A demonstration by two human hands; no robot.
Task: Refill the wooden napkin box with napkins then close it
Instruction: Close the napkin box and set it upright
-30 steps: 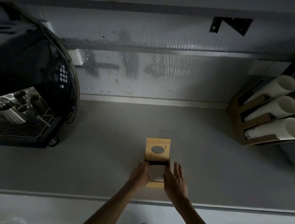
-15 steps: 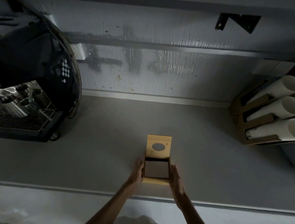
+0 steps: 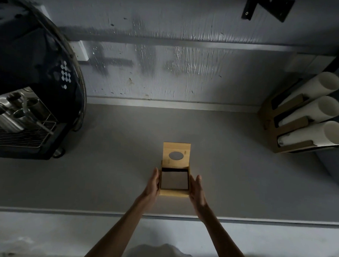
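Observation:
A wooden napkin box stands on the grey counter in front of me. Its lid, with an oval hole, is swung up and stands open at the far side. A flat stack of pale napkins lies inside the box. My left hand lies flat against the box's left wall. On the other side, my right hand presses the right wall, so both hands clasp the box. Neither hand touches the lid.
A black espresso machine with a metal drip grate fills the left side. At the right stands a wooden holder with three stacks of white cups. The grey counter ends at a front edge near my forearms; a grey wall rises behind.
My hands moved off the top of the napkins and out to the box's two sides. The napkin stack now shows uncovered inside the box. The lid stays open.

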